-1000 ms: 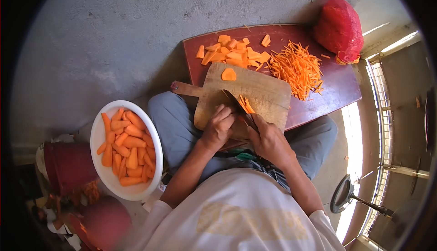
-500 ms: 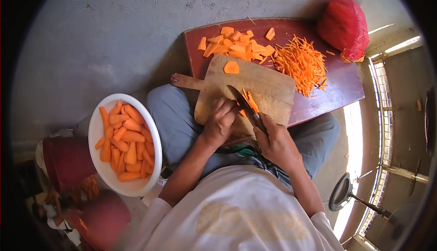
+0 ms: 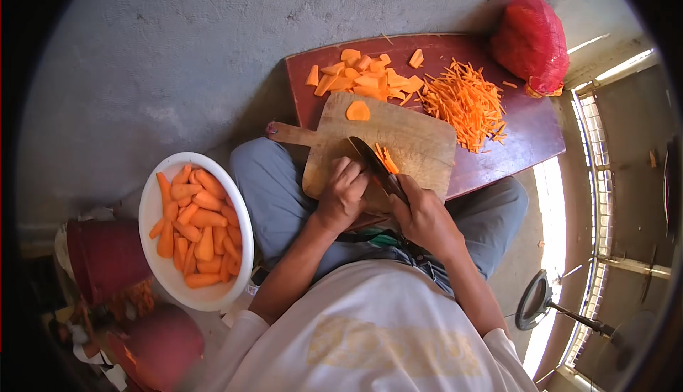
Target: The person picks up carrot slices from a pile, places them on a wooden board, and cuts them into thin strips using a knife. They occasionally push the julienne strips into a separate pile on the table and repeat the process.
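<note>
A kitchen knife (image 3: pixel 372 157) is in my right hand (image 3: pixel 428 220), its fingers closed round the handle. The blade points up and left across the wooden cutting board (image 3: pixel 423 143). My left hand (image 3: pixel 343 196) is curled, knuckles beside the blade, pressing down at the board's near side on what appears to be a carrot slice, mostly hidden by the fingers and knife. Thin carrot sticks (image 3: pixel 385 157) lie against the blade's right side. One flat carrot slice (image 3: pixel 358 111) rests near the board's far left edge.
On the red table (image 3: pixel 526 132) are a pile of carrot slices (image 3: pixel 366 79), a heap of carrot sticks (image 3: pixel 466 104) and a red mesh sack (image 3: pixel 530 43). At left stands a white basin (image 3: pixel 146 228) of whole carrots (image 3: pixel 206 218). The board extends over my lap.
The knife has shifted slightly and its blade now covers the orange bits that showed by my left fingers. The view has moved a little; both hands keep their grip.
</note>
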{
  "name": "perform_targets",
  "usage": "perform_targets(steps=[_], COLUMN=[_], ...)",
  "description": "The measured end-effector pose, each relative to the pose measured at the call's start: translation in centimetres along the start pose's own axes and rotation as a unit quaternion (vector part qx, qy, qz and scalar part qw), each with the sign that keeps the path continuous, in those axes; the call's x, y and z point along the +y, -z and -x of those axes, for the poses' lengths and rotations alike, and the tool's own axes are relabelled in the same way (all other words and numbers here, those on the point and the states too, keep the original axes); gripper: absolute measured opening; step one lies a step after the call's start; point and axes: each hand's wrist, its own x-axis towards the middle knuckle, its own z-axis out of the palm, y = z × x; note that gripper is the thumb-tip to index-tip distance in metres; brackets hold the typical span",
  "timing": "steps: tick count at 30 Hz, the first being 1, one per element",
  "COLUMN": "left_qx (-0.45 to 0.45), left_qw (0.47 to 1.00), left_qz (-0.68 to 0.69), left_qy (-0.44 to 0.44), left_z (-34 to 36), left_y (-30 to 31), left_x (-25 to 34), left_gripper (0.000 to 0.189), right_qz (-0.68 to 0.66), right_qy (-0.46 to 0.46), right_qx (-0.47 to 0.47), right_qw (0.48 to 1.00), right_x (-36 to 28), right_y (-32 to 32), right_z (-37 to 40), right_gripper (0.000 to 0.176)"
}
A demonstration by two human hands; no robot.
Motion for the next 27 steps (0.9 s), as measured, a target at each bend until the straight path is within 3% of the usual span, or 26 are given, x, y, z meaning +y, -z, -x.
perform_targets(steps=[27], left_qx=[0.018], left_qw=[1.0], left_qz=[0.016], left_qy=[-0.009], left_z=[0.6], left_y=[-0.2], left_x=[-0.2], left_gripper=[0.029], right_qz=[-0.028], right_qy=[0.006], right_qx=[0.002], right_qw=[1.0], right_x=[-0.4], right_y=[0.3], right_z=[0.8], right_gripper=[0.033])
